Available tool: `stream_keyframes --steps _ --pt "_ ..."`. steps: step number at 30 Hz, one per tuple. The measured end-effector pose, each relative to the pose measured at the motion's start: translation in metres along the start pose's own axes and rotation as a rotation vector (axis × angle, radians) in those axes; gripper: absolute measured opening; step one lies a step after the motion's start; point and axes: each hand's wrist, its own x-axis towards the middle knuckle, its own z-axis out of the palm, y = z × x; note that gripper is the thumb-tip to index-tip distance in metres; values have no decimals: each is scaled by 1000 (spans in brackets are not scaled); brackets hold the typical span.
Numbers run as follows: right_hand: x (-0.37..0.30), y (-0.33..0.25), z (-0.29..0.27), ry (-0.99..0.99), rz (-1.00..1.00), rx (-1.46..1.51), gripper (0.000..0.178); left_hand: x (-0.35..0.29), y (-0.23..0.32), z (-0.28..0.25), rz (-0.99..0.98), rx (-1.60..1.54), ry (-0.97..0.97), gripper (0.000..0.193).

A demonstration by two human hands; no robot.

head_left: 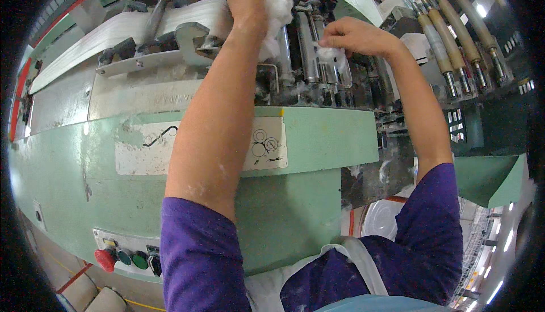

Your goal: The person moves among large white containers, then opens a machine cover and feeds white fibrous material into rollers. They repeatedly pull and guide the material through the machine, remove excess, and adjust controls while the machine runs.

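My left hand (248, 7) is closed on a big fluffy wad of white fibre (278, 3) above the top of the machine. Thumb and fingers of my right hand (363, 37) are pinched together over a small white fibre tuft (330, 54), which rests against the metal rollers (307, 48). Loose lint clings around these rollers. Left of my left hand, a wide band of white fibre strands (128, 25) runs across the machine, passing by dark guide brackets (122, 51).
The green machine body (85, 164) spans the front, with a diagram plate (269, 156) on it. A red push button (104, 260) and a green one (139, 260) sit lower left. Several long covered rollers (448, 34) lean at the right. A round white lid-like thing (379, 220) is below.
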Motion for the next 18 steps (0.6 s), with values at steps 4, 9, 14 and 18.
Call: stream_keyframes --steps 4,9,14,18 --pt "8 -8 31 306 -181 -191 29 3 -2 4 -55 -24 74 25" --pt "23 -25 62 80 -108 -649 27 -1 1 4 -8 -63 19 40" --pt "11 -10 22 173 39 -96 31 -14 15 17 -101 -116 -161 40" --pt "-10 16 29 578 -128 964 44 -45 18 46 -111 -58 -523 38"
